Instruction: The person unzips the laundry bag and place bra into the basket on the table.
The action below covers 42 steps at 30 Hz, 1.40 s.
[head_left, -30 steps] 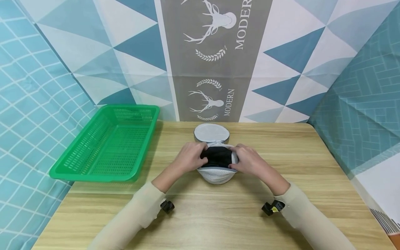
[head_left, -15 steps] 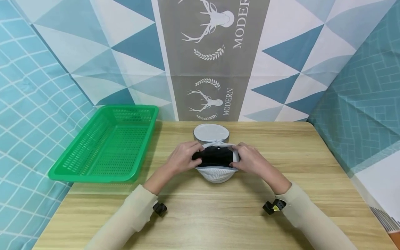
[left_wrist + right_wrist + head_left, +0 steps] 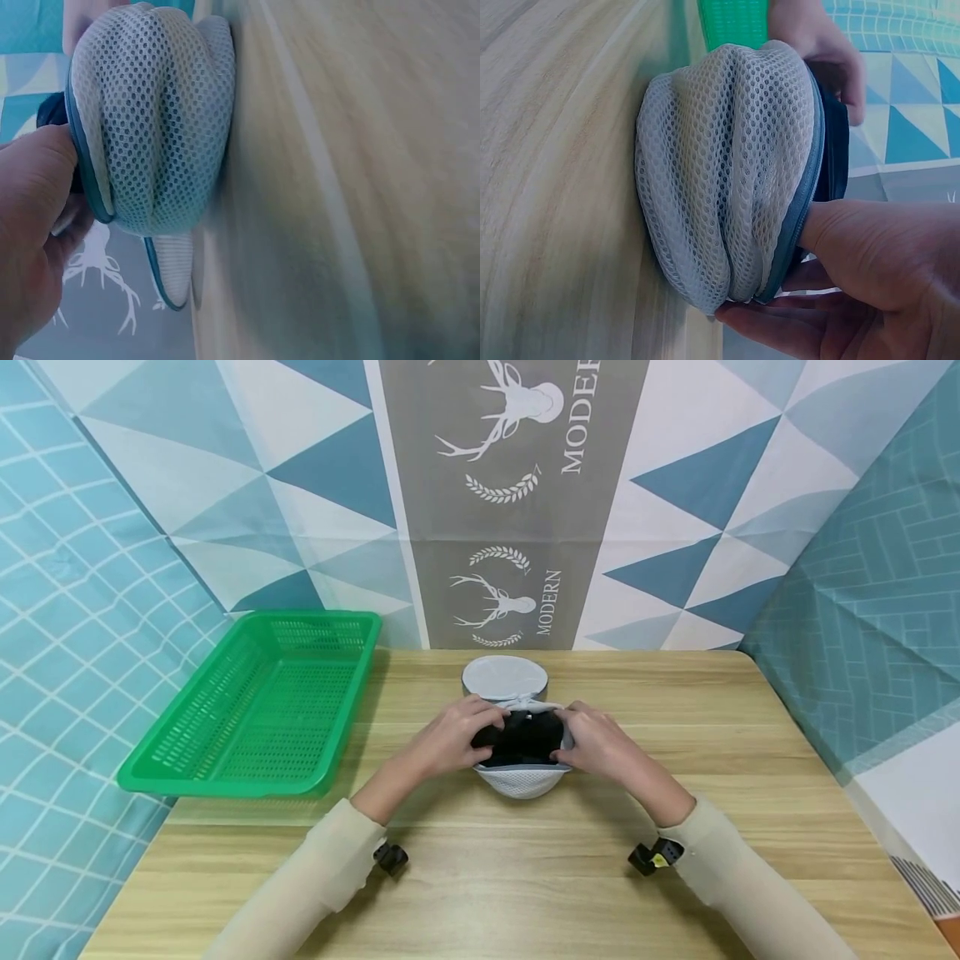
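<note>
We pinch black cloth (image 3: 525, 745) with our left hand (image 3: 452, 737), at the mouth of the white mesh bag (image 3: 521, 782); our right hand (image 3: 598, 743) is clamped on the bag's rim. This bag sits on the wooden table (image 3: 525, 893), its round lid (image 3: 505, 678) folded back, with the cloth filling the opening. Leftward stands our green basket (image 3: 352, 714).

Looks evenly bright in the head view, with glare on the near middle of the wooden table (image 3: 517, 893) and soft shadows beside the left sleeve (image 3: 300, 885) and green basket (image 3: 341, 714). Appears dimmer and bluish in both wrist views, blurred over the table, clearer on the mesh bag (image 3: 150, 112).
</note>
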### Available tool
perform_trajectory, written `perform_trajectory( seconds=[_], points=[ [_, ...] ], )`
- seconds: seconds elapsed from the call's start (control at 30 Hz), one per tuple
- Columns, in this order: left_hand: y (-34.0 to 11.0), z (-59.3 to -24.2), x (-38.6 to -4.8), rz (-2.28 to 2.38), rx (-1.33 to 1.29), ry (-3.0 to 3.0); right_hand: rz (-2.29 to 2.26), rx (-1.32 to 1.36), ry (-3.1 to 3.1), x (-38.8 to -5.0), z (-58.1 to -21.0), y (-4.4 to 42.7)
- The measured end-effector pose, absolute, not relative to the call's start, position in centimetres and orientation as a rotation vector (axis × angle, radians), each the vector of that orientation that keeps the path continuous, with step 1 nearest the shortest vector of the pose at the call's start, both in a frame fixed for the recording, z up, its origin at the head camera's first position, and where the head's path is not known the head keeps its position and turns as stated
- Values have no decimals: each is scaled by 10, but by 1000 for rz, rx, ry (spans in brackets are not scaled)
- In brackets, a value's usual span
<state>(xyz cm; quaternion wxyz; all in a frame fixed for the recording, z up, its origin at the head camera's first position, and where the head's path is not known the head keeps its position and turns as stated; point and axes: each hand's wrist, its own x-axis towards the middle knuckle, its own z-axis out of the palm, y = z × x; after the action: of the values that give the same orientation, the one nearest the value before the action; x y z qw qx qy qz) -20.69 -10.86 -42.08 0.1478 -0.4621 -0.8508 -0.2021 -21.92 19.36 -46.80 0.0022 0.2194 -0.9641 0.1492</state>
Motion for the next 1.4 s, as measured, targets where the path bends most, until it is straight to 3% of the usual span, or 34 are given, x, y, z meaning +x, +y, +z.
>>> perform_trajectory(
  seconds=[0.13, 0.3, 0.53, 0.73, 0.87, 1.13, 1.4],
  points=[
    [-104, -417, -208, -594, -1234, -2584, 464, 674, -3025, -227, -482, 196],
    [-103, -429, -223, -599, -1113, -2712, 452, 685, -3014, -222, -473, 191],
    [-109, -524, -301, -521, -949, -2846, 492, 674, -3040, -188, -414, 167],
    [-99, -505, -290, -532, -949, -2879, 506, 658, -3072, -180, -402, 162],
    [-96, -520, -301, -494, -913, -2914, 516, 661, -3077, -180, -402, 162],
    [-87, -527, -306, -291, -966, -2891, 448, 680, -3044, -205, -443, 177],
    [-91, -519, -297, -380, -1003, -2772, 468, 646, -3054, -211, -453, 181]
  ],
)
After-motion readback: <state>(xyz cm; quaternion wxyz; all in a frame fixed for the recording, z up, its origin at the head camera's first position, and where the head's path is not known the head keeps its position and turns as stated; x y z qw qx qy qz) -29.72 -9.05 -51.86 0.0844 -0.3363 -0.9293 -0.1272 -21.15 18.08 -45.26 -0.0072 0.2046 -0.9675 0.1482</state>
